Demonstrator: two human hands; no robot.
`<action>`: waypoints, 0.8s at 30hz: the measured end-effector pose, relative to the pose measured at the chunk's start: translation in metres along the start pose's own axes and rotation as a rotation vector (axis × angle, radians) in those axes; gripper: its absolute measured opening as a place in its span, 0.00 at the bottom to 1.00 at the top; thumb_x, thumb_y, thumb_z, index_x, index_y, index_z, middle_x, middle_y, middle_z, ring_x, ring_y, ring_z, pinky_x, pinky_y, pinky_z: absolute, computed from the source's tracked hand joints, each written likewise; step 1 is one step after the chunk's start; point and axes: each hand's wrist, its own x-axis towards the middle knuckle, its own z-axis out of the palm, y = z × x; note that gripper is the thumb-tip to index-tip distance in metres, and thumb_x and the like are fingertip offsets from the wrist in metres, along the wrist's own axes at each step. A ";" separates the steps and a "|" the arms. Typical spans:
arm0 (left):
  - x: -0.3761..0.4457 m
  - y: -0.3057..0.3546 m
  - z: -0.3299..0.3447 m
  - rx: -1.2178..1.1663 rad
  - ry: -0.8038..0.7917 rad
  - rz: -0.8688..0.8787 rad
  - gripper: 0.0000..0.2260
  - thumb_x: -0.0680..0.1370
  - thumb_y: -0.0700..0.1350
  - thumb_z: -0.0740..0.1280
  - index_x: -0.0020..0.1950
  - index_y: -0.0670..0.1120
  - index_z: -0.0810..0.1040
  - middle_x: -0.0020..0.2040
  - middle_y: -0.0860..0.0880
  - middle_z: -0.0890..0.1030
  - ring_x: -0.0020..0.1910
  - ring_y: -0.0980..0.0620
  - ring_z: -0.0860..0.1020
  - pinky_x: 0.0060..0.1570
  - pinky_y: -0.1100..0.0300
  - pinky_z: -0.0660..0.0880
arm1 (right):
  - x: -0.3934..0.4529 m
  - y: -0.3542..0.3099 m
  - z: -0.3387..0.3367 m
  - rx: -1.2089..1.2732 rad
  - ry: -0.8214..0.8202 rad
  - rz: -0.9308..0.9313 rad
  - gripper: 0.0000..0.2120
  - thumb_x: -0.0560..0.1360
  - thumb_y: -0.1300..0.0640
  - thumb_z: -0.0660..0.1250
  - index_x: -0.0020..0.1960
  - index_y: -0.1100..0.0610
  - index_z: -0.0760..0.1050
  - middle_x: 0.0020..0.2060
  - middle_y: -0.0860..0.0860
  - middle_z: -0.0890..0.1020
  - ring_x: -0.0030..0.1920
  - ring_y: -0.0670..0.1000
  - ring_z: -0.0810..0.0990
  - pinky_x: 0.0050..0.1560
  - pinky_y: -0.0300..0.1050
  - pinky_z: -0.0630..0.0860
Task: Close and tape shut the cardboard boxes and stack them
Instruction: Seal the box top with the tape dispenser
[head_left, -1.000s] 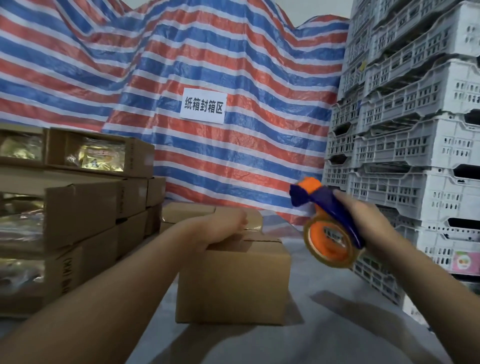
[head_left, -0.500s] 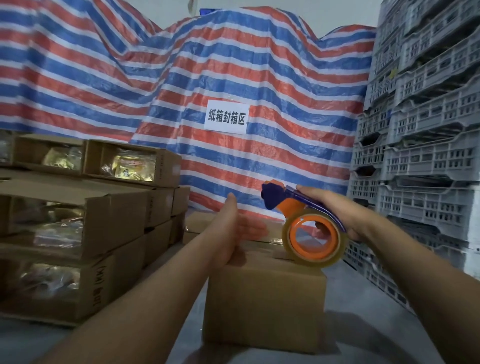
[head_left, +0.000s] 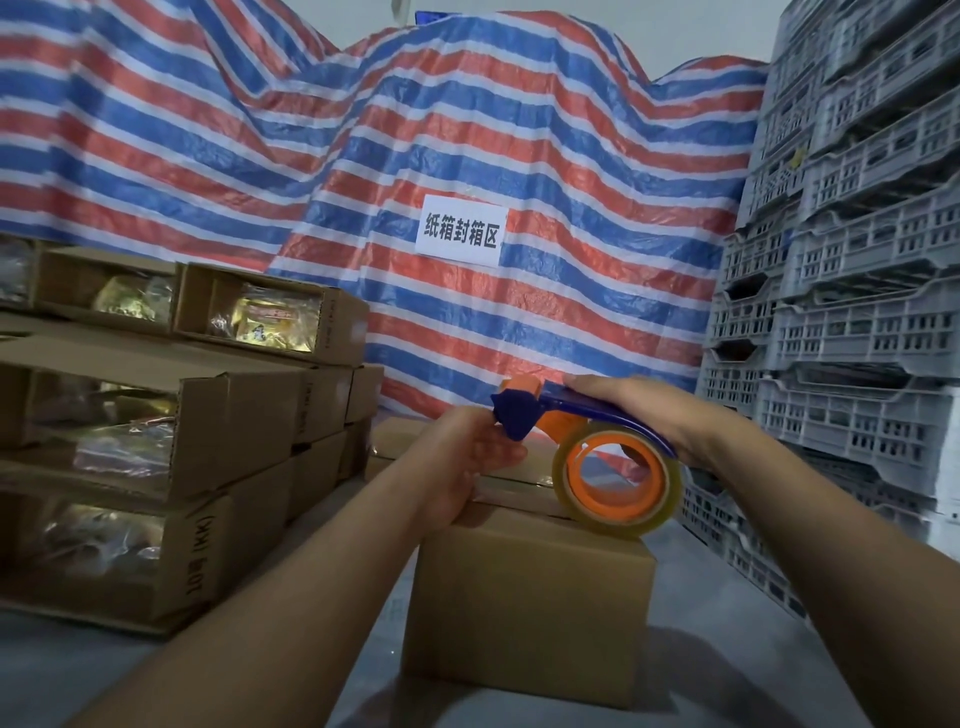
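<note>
Since the earlier frame, right hand (head_left: 657, 418) is bringing the tape dispenser (head_left: 587, 447) down so the roll is now sitting on the cardboard box (head_left: 530, 608), and left hand (head_left: 467, 467) is shifting from flat on the flap toward the dispenser's blue nose.

Near: both bare forearms are reaching in from the bottom edge. Cardboard box is standing on the grey floor (head_left: 727, 649), mid-frame, flaps folded shut; whether any tape is on the seam, cannot tell.

Left hand is resting on the box's top at its near left edge, fingers close together and pointing up to the dispenser's nose; cannot tell if they are pinching the tape end. Right hand is lying over the dispenser's blue handle, fingers stretched along it with thumb underneath, clamped on it. Clear tape roll (head_left: 618, 478) on its orange hub is touching the box top near the right edge.

Further back: second closed box (head_left: 395, 441) is sitting just behind the first. Stack of open boxes (head_left: 171, 441) with bagged goods is filling the floor's left side. White plastic crates (head_left: 841, 312) are stacked along the right. Far: striped tarp (head_left: 363, 156) is hanging across the back with a white sign (head_left: 462, 230) on it.
</note>
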 end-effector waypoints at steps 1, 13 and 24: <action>-0.001 0.000 0.000 0.001 0.003 -0.005 0.06 0.80 0.43 0.63 0.50 0.44 0.79 0.38 0.47 0.85 0.47 0.50 0.83 0.71 0.43 0.62 | 0.001 0.001 0.000 0.007 -0.008 0.005 0.23 0.80 0.37 0.59 0.48 0.56 0.80 0.34 0.51 0.86 0.29 0.45 0.82 0.30 0.34 0.76; 0.004 -0.006 -0.003 -0.005 0.048 0.018 0.05 0.80 0.41 0.63 0.52 0.43 0.77 0.34 0.49 0.76 0.33 0.56 0.75 0.35 0.62 0.65 | 0.009 -0.004 -0.008 -0.084 -0.077 0.036 0.23 0.80 0.37 0.60 0.50 0.56 0.80 0.36 0.51 0.85 0.31 0.46 0.82 0.35 0.37 0.76; 0.005 -0.008 0.002 -0.426 0.330 0.001 0.08 0.80 0.39 0.60 0.57 0.42 0.73 0.32 0.49 0.73 0.32 0.54 0.74 0.58 0.46 0.78 | 0.006 -0.012 -0.014 -0.266 -0.167 0.031 0.23 0.81 0.37 0.58 0.48 0.55 0.79 0.33 0.50 0.83 0.29 0.46 0.78 0.36 0.38 0.75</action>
